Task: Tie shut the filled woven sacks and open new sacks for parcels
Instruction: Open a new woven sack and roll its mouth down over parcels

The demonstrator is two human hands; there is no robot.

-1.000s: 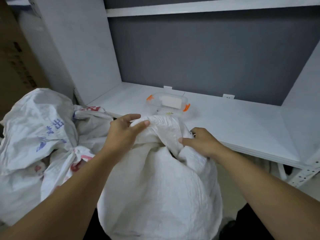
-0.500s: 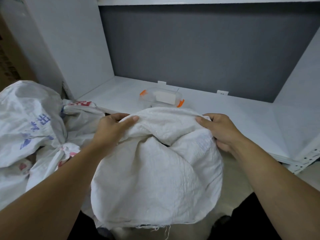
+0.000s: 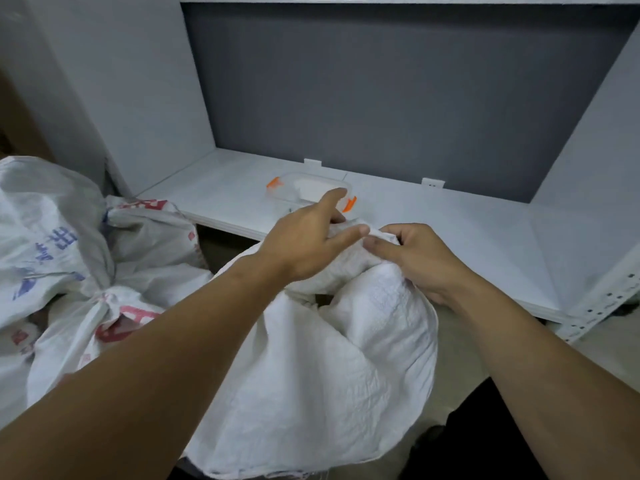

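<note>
A plain white woven sack (image 3: 329, 386) hangs in front of me, its frayed bottom edge low in the frame. Its top is bunched together just before the shelf edge. My left hand (image 3: 304, 240) lies over the bunched top, which passes between its thumb and its fairly straight fingers. My right hand (image 3: 415, 261) grips the same bunch from the right, thumb on top, and the two thumbs nearly touch. A dark gap shows in the folds below my hands. What the sack holds is hidden.
Filled, tied sacks (image 3: 62, 258) with blue and red print are piled at the left. A white shelf (image 3: 467, 237) runs behind the sack, with a clear lidded box (image 3: 311, 192) with orange clips on it. A perforated shelf post (image 3: 595, 303) stands at the right.
My hands, which held the sack's top edge spread wide, have come together at the middle and gathered the top into a bunch. The sack has shifted slightly right.
</note>
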